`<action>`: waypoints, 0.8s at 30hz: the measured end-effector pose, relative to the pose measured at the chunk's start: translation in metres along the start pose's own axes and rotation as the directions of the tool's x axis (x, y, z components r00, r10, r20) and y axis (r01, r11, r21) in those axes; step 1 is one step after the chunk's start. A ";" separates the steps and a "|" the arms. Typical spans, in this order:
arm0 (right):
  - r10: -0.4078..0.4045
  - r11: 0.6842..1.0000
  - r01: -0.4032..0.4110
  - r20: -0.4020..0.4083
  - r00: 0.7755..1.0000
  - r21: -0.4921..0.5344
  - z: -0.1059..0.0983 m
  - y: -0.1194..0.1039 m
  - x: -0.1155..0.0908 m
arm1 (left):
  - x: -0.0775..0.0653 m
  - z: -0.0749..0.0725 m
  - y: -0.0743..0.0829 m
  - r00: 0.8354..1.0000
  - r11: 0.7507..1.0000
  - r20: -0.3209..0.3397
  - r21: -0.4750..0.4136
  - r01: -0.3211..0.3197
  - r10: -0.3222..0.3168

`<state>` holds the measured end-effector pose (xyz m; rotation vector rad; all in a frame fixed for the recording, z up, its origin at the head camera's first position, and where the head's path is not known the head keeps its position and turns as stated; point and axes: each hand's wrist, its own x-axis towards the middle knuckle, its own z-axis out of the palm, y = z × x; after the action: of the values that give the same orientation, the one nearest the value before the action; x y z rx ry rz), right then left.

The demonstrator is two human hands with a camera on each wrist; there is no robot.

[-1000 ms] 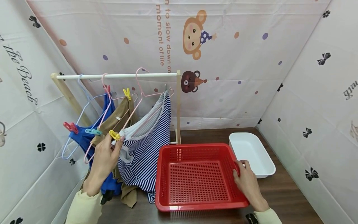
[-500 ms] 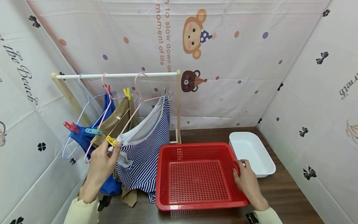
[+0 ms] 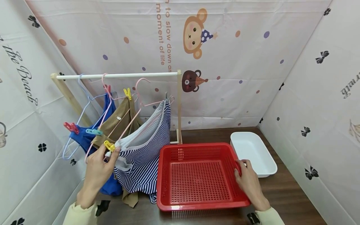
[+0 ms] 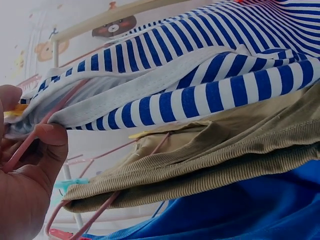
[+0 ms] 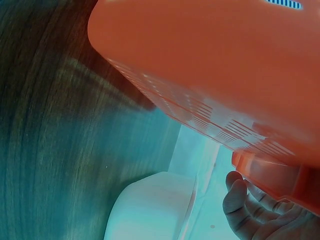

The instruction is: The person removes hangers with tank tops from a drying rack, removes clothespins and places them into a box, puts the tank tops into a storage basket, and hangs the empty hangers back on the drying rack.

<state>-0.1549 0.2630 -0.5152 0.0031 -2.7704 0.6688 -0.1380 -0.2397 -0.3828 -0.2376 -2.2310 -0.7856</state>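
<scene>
My left hand (image 3: 97, 170) pinches the near end of a pink hanger (image 3: 130, 124), beside a yellow clothespin (image 3: 109, 146). From that hanger hangs a navy-and-white striped garment (image 3: 146, 167), its pale waistband gaping; a grey clothespin (image 3: 166, 96) sits at its far corner. The hanger's hook lies just below the white rail (image 3: 157, 75) in the head view, apart from it. In the left wrist view, thumb and fingers (image 4: 52, 137) close over the hanger and waistband corner. My right hand (image 3: 248, 181) grips the right rim of a red perforated basket (image 3: 197, 207), seen from outside in the right wrist view.
Left of the striped garment, khaki corduroy clothing (image 3: 119, 120) and a blue garment (image 3: 84, 136) hang on hangers from the rail, with clothespins. A white tub (image 3: 253, 153) stands behind the basket's right side. The rack's wooden post (image 3: 179, 109) rises behind the basket.
My left hand has drawn the pink hanger down and toward me with the striped garment; its hook has dropped from above the rail to below it. My right hand stays on the basket.
</scene>
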 end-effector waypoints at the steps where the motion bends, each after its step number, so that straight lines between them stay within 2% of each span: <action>1: 0.000 1.000 0.000 0.000 1.000 0.001 0.000 0.000 0.000 | -0.001 0.000 -0.001 1.000 1.000 -0.005 -0.004 -0.007 0.007; 13: -0.018 1.000 0.018 -0.012 1.000 0.011 0.000 0.000 -0.001 | -0.008 -0.005 -0.007 0.998 0.999 -0.038 -0.006 -0.053 0.053; 20: -0.011 1.000 0.011 -0.011 1.000 0.010 0.001 0.001 -0.001 | -0.012 -0.006 -0.012 0.991 0.993 -0.069 -0.028 -0.114 0.112; 24: -0.006 1.000 0.007 -0.013 1.000 0.010 0.002 0.002 0.000 | -0.015 -0.007 -0.014 0.990 0.991 -0.071 -0.035 -0.128 0.125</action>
<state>-0.1557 0.2637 -0.5182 0.0099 -2.7534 0.6794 -0.1294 -0.2540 -0.3961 -0.3630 -2.1152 -0.7588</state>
